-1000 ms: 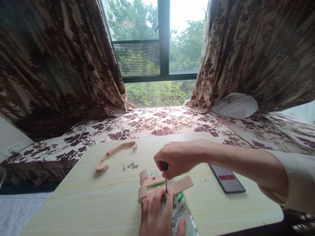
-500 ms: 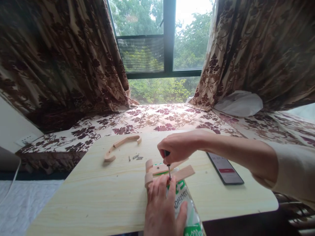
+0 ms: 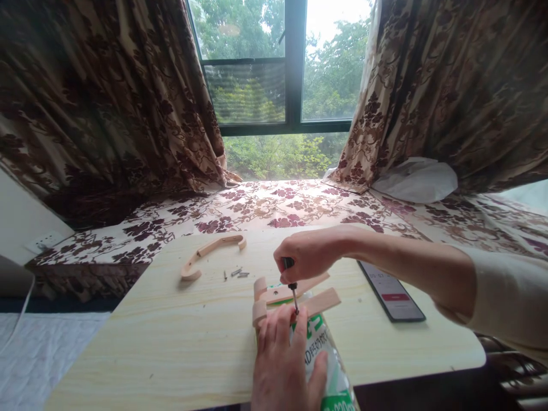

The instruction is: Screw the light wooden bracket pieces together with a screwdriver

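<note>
My right hand is closed round the dark handle of a screwdriver, which stands nearly upright with its tip down between the fingers of my left hand. My left hand lies with fingers stretched out, pressing on a wooden strip with a curled end. A second wooden strip, with a dark hole near its curled end, lies just behind it. Both rest on a green and white printed package. Whether a screw sits under the tip is hidden by my fingers.
On the pale wooden table, a curved wooden piece lies at the back left, near several small metal screws. A phone lies under my right forearm. Behind the table is a flower-patterned ledge below a window.
My right hand has turned slightly on the screwdriver, and more of its handle shows. My left hand, the strips and the package are almost unchanged.
</note>
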`<state>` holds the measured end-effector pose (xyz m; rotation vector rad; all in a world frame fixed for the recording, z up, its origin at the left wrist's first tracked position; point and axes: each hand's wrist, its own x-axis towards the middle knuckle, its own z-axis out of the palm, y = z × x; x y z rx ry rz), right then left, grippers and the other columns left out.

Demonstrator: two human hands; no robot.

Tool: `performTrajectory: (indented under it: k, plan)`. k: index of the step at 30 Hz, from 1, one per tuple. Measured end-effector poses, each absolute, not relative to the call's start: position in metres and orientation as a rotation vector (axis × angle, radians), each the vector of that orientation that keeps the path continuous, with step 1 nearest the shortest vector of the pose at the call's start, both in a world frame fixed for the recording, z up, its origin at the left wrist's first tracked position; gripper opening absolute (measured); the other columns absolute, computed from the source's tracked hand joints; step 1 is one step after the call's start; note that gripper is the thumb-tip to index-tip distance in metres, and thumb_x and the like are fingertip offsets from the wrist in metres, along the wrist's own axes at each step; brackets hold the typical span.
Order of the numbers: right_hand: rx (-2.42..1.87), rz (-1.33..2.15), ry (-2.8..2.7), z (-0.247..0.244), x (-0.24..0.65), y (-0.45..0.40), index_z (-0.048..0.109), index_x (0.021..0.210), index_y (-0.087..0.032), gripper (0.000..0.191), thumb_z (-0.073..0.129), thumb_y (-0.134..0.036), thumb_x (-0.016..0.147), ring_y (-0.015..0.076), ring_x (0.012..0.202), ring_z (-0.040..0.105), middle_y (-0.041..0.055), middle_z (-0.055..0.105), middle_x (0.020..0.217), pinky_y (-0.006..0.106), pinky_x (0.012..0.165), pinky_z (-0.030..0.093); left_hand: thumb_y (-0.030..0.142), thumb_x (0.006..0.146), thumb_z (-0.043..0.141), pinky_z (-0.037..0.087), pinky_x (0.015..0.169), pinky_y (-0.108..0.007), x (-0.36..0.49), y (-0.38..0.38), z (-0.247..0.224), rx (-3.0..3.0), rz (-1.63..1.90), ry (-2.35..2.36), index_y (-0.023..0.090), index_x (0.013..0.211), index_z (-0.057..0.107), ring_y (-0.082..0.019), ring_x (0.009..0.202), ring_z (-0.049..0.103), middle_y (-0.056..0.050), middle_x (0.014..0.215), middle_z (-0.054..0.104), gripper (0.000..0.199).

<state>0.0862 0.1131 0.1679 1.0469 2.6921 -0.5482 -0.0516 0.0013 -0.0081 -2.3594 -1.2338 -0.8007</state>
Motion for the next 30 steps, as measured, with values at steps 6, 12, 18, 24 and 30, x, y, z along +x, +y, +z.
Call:
performTrajectory:
  k: [6, 12, 18, 24, 30]
  plan:
    - [1.038, -0.532, 2.675, 0.180, 0.088, 0.109, 0.070, 0.091, -0.014, 0.025, 0.060, -0.029, 0.075, 0.0121, 0.062, 0.050, 0.0029, 0.067, 0.078, 0.023, 0.054, 0.035, 0.036, 0.075, 0.058, 0.049, 0.087, -0.040, -0.049, 0.002, -0.006, -2.322, -0.849, -1.211, 0.014, 0.122, 0.049, -0.026, 0.113, 0.048, -0.013, 0.121, 0.051, 0.053]
    - [1.005, -0.543, 2.633, 0.180, 0.087, 0.109, 0.070, 0.098, -0.013, 0.027, 0.059, -0.022, 0.074, 0.0114, 0.065, 0.054, 0.0036, 0.069, 0.083, 0.020, 0.054, 0.036, 0.033, 0.073, 0.057, 0.047, 0.085, -0.039, -0.044, 0.003, -0.004, -2.268, -0.901, -1.205, 0.014, 0.118, 0.052, -0.026, 0.112, 0.047, -0.012, 0.118, 0.052, 0.049]
    - [1.085, -0.423, 2.649, 0.181, 0.089, 0.107, 0.070, 0.096, -0.012, 0.032, 0.056, -0.035, 0.077, 0.0140, 0.061, 0.050, 0.0072, 0.068, 0.080, 0.024, 0.051, 0.034, 0.036, 0.075, 0.055, 0.048, 0.084, -0.038, -0.046, 0.005, -0.002, -2.247, -0.879, -1.156, 0.013, 0.117, 0.052, -0.025, 0.111, 0.048, -0.012, 0.116, 0.054, 0.048]
    - [0.956, -0.589, 2.671, 0.180, 0.091, 0.110, 0.070, 0.093, -0.016, 0.022, 0.057, -0.019, 0.076, 0.0114, 0.066, 0.055, 0.0022, 0.068, 0.082, 0.021, 0.058, 0.038, 0.037, 0.074, 0.057, 0.047, 0.086, -0.038, -0.051, 0.006, -0.006, -2.261, -0.807, -1.157, 0.014, 0.122, 0.050, -0.025, 0.112, 0.049, -0.012, 0.120, 0.053, 0.053]
    - [1.039, -0.468, 2.660, 0.177, 0.090, 0.111, 0.071, 0.089, -0.015, 0.025, 0.055, -0.032, 0.081, 0.0128, 0.059, 0.050, 0.0046, 0.066, 0.075, 0.025, 0.053, 0.036, 0.038, 0.074, 0.058, 0.047, 0.088, -0.039, -0.054, 0.007, -0.011, -2.278, -0.772, -1.146, 0.014, 0.123, 0.048, -0.026, 0.113, 0.049, -0.012, 0.122, 0.052, 0.055]
